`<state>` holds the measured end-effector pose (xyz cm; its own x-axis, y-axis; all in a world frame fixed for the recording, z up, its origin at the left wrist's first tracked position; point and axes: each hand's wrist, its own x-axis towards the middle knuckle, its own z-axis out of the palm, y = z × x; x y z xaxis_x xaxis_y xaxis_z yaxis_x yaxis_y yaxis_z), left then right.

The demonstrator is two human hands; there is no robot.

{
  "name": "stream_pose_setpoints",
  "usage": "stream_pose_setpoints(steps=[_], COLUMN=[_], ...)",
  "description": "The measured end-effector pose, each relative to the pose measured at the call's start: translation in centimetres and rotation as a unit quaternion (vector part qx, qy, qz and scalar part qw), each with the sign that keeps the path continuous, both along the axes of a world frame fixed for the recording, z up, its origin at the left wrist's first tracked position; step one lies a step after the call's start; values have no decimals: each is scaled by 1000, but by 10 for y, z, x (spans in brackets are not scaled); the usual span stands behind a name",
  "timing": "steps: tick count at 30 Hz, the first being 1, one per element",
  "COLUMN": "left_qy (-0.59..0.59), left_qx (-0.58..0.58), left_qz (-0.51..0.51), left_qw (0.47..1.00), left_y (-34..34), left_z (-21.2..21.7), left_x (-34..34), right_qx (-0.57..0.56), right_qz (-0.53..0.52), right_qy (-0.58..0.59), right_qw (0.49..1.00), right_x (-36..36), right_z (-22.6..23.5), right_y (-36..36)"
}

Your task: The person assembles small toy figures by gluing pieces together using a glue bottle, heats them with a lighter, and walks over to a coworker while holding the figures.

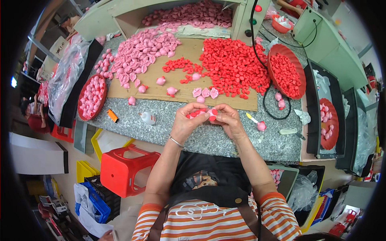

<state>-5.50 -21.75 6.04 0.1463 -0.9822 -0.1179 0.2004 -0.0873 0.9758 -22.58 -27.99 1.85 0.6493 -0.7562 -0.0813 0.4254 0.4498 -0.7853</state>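
Above the near edge of the speckled grey table, my left hand (185, 123) and my right hand (230, 121) meet fingertip to fingertip. Both are closed on small pink and red plastic toy parts (212, 115); the fingers partly cover them, so I cannot tell exactly how they join. Just beyond the hands lie pink half shells (206, 92) and a pink ball-shaped piece (200, 99). A white squeeze bottle (148, 118) lies left of my left hand. To the right of my right hand are a yellow-tipped tool (251, 118) and a pink ball with a red part (261, 126).
A cardboard sheet (237, 103) bears heaps of pink shells (140, 50) and red pieces (231, 60). Red bowls stand left (81, 113) and right (299, 90). An orange lighter (112, 116) lies near the left bowl. A black cable (265, 105) loops on the right. A red stool (120, 170) stands below left.
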Motion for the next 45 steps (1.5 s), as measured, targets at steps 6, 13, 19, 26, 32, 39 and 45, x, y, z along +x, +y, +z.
stream_pose_setpoints(steps=[6, 13, 19, 26, 32, 39, 45], left_qy=[-14, -27, -6, -8, 12, 13, -41], left_qx=[-4, -25, -8, -7, -15, -21, -15], left_qz=[-3, -5, -19, -3, -57, -56, -56], left_qw=[1000, 999, 1000, 1000, 998, 998, 998], left_y=[-8, -12, -16, -16, -19, -10, 5], left_z=[7, 8, 6, 9, 4, 1, 0], left_x=[-8, -10, -11, -9, -3, 0, 7], right_qx=[-1, -7, -15, 0, -9, -34, -37], right_qz=[-31, -37, -54, -42, -46, -28, 0], right_qy=[-20, -33, -6, -25, -37, -18, 9], right_qw=[999, 999, 998, 999, 998, 999, 999], right_x=[-4, -4, -7, -6, -7, -5, 0], right_z=[0, -3, -3, -1, -1, 3, 6], right_y=[-2, -3, -3, -4, -5, 0, 4])
